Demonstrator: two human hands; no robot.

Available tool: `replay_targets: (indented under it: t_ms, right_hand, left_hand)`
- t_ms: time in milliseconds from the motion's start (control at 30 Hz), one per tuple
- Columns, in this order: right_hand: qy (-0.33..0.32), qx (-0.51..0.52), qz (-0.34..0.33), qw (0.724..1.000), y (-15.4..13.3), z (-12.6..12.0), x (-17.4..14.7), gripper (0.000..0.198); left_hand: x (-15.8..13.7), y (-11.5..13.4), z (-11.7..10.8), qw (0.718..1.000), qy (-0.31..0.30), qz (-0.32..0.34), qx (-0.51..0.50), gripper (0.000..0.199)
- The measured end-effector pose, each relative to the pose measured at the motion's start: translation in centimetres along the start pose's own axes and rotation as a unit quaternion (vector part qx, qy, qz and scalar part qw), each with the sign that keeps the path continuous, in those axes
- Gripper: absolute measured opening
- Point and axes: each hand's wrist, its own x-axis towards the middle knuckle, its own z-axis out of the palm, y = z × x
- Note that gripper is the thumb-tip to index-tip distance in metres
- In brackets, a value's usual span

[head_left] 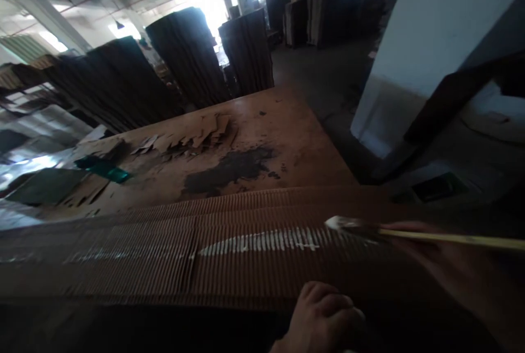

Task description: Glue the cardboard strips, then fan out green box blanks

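A long brown corrugated cardboard lies across the front of the table, its ridges facing up. White glue-like streaks run along its middle. My right hand, dim and partly in shadow, is closed around a brush with a long yellow handle. The white-coated brush tip is at the cardboard's right part; whether it touches cannot be made out. At the near edge of the cardboard, my left hand is closed with curled fingers. Whatever lies under those fingers is hidden.
Torn cardboard scraps, a dark stain and a green bottle-like object are on the table. Tall dark stacks stand behind it. To the right rises a white pillar.
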Motion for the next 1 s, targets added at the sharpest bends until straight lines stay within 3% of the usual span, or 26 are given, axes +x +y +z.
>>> replay_targets:
  t_ms: [133,233,300,367,433,600,733,833,933,1000]
  right_hand:
    - [-0.167,0.076,-0.078,0.980,-7.9,9.7,3.4,0.037]
    - [-0.207,0.078,-0.125,0.967,-12.4,14.8,3.9,0.027]
    - [-0.214,0.070,-0.129,0.966,-13.2,16.4,4.0,0.023]
    - [-0.208,0.055,-0.117,0.970,-12.1,16.4,4.2,0.024]
    - [-0.183,0.035,-0.090,0.978,-9.7,14.9,4.6,0.030]
    - [-0.090,-0.023,0.006,0.996,-2.4,7.7,5.5,0.043]
    - [-0.078,-0.017,0.040,0.996,-1.2,4.2,5.4,0.041]
    - [-0.114,0.021,0.019,0.993,-4.8,6.1,5.2,0.037]
    - [-0.173,0.045,-0.090,0.980,-10.5,11.2,4.5,0.031]
    - [-0.205,0.043,-0.156,0.965,-13.9,15.0,3.8,0.029]
  left_hand:
    - [-4.5,-2.0,-1.3,0.992,0.103,-0.065,0.038,0.024]
    - [-6.0,-2.4,-1.8,0.989,0.117,-0.078,0.045,0.024]
    - [-6.4,-2.3,-1.9,0.989,0.113,-0.083,0.043,0.022]
    - [-6.5,-2.1,-1.6,0.988,0.119,-0.095,0.038,0.021]
    - [-6.5,-2.0,-1.2,0.985,0.125,-0.109,0.034,0.020]
    - [-5.9,-1.3,-1.1,0.977,0.138,-0.158,0.031,0.017]
    - [-5.1,-0.3,-3.0,0.978,0.153,-0.143,0.022,0.020]
    - [-5.1,0.0,-4.4,0.972,0.172,-0.154,0.040,0.023]
    - [-5.9,-0.3,-4.6,0.953,0.225,-0.181,0.088,0.023]
    - [-6.5,-0.6,-4.3,0.948,0.226,-0.199,0.107,0.023]
